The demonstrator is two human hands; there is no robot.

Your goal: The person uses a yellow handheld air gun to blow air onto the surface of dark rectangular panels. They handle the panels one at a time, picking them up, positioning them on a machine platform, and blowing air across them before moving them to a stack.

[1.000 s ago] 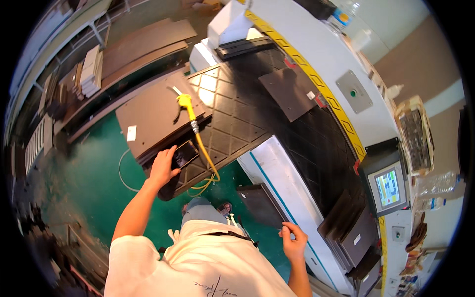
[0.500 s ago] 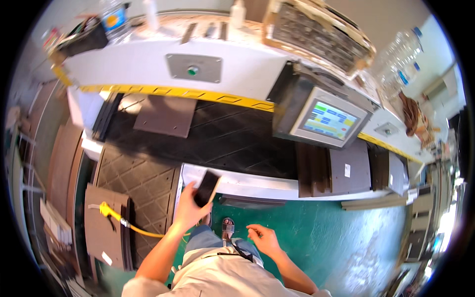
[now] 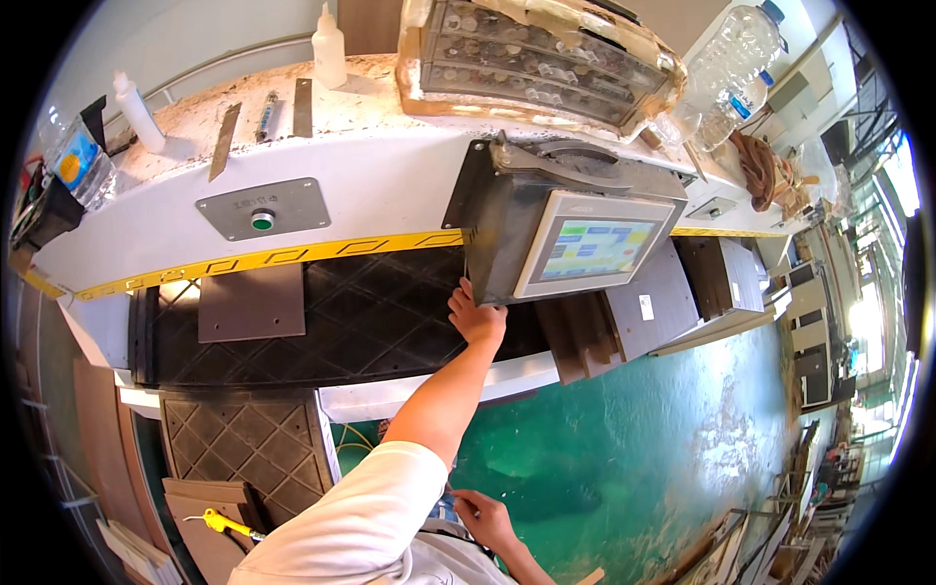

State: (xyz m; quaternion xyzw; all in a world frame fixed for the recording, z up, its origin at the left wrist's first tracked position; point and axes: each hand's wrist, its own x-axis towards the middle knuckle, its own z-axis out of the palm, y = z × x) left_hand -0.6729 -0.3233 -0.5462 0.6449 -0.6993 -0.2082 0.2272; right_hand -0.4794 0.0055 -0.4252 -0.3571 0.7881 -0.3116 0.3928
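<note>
My left hand reaches forward to the lower left corner of the dark control box, over the black ribbed bed. Its fingers are curled, and the box and the hand itself hide what they grip. The short dark strip held earlier does not show. Down by my waist, my right hand hangs with loosely bent fingers and nothing visible in them. A lit touchscreen faces me on the box. To the left, a flat brown panel lies on the bed.
Stacked dark panels stand right of the box. On the white ledge are a squeeze bottle, a drawer cabinet and plastic bottles. A yellow air gun rests on panels at lower left. A green button sits on the machine front.
My left hand has moved forward and right to the control box, and the dark strip has gone out of sight. The view has shifted to the right. My right hand stays low.
</note>
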